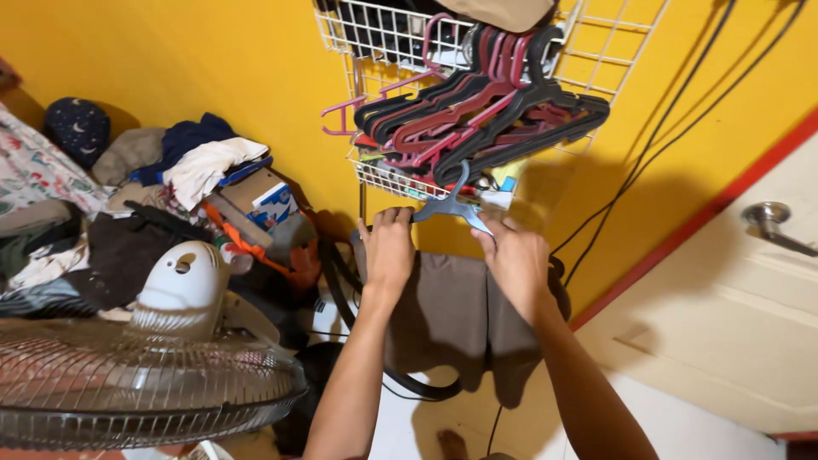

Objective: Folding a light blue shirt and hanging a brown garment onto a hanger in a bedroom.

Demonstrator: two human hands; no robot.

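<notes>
Both hands work at a grey hanger (452,204) against a yellow wall (213,60): the left hand (388,247) is curled closed over one shoulder of a brown garment (452,311), fingers folded down on the cloth at the hanger's end, while the right hand (515,255) grips the other shoulder in the same way, knuckles up. Held level between the two, the garment hangs straight down below the wrists, apparently so that it sits evenly on the hanger. Just above the hands a bunch of dark and pink hangers (486,111) hooks from a white wire rack (383,34) fixed to the wall. Black cables (673,119) run down the wall to the right of the right hand, towards a cream door (724,324) with a metal handle (771,217). To the left of the left hand lie heaped clothes (196,162), and nearer, a fan (145,366).
</notes>
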